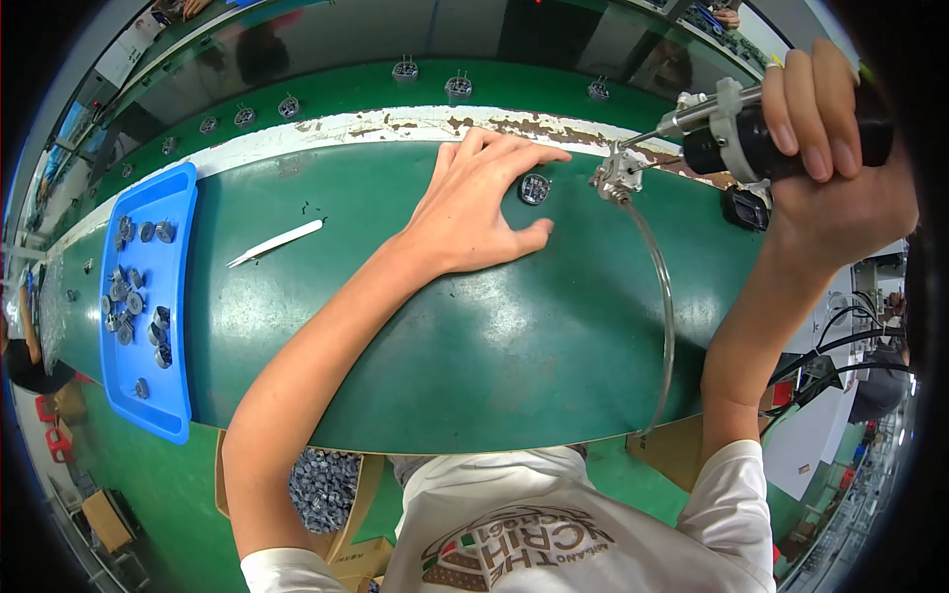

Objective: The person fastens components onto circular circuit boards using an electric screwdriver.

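My left hand point(474, 203) is spread open, thumb and forefinger well apart, and the small round component point(535, 189) sits on the green bench point(494, 366) in the gap between them, close to the forefinger; I can't tell whether skin touches it. My right hand point(840, 198) is wrapped around a black powered screwdriver point(736, 143), fingers curled over its body. I hold the tool roughly level, its metal nozzle point(618, 175) pointing left, near the component but apart from it. My left forearm reaches up and rightward over the bench, palm down; my right arm is bent, with that hand raised.

A clear tube point(664, 296) bends down from the nozzle to the bench's near edge, passing between my hands. White tweezers point(277, 243) lie left of my left forearm, near some dark scraps point(312, 210). Further left, a blue tray point(182, 395) carries loose round components. Beyond a worn white strip point(346, 124), more components stand spaced along a green belt point(346, 91).
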`<state>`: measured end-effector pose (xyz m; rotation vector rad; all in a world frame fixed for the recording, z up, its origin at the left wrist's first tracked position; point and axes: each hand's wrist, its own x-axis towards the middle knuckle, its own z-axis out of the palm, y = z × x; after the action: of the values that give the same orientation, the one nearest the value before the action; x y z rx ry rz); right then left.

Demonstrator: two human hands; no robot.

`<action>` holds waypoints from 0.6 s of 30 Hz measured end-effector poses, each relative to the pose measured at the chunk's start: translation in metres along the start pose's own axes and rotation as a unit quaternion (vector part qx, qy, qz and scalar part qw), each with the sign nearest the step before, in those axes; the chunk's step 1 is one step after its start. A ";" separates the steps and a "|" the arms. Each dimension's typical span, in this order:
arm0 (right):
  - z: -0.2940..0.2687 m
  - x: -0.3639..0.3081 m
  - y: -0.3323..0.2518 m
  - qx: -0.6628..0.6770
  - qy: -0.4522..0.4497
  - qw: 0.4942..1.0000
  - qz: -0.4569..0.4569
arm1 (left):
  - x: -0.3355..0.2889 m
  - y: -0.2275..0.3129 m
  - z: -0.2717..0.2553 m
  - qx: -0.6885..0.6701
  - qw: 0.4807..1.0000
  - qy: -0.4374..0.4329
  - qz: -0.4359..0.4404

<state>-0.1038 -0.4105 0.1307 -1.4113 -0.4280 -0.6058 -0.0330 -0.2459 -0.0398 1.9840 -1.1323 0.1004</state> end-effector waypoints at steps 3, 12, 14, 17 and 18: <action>-0.029 0.003 0.001 0.098 -0.135 0.984 -0.057 | 0.002 -0.008 0.003 0.009 1.000 0.012 -0.013; 0.042 0.001 0.026 -0.059 0.154 0.985 0.044 | -0.002 -0.010 0.001 -0.051 0.996 -0.001 -0.066; 0.041 0.000 0.029 -0.053 0.142 0.987 0.054 | -0.002 -0.010 0.000 -0.053 0.996 -0.002 -0.069; 0.039 0.000 0.031 -0.085 0.121 0.989 0.029 | -0.001 -0.009 0.001 -0.048 0.996 -0.003 -0.071; 0.038 0.000 0.032 -0.086 0.121 0.989 0.029 | -0.001 -0.009 0.001 -0.049 0.996 -0.002 -0.071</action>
<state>-0.0814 -0.3716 0.1107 -1.4857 -0.1432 -0.7702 -0.0275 -0.2441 -0.0463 1.9707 -0.9760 -0.0324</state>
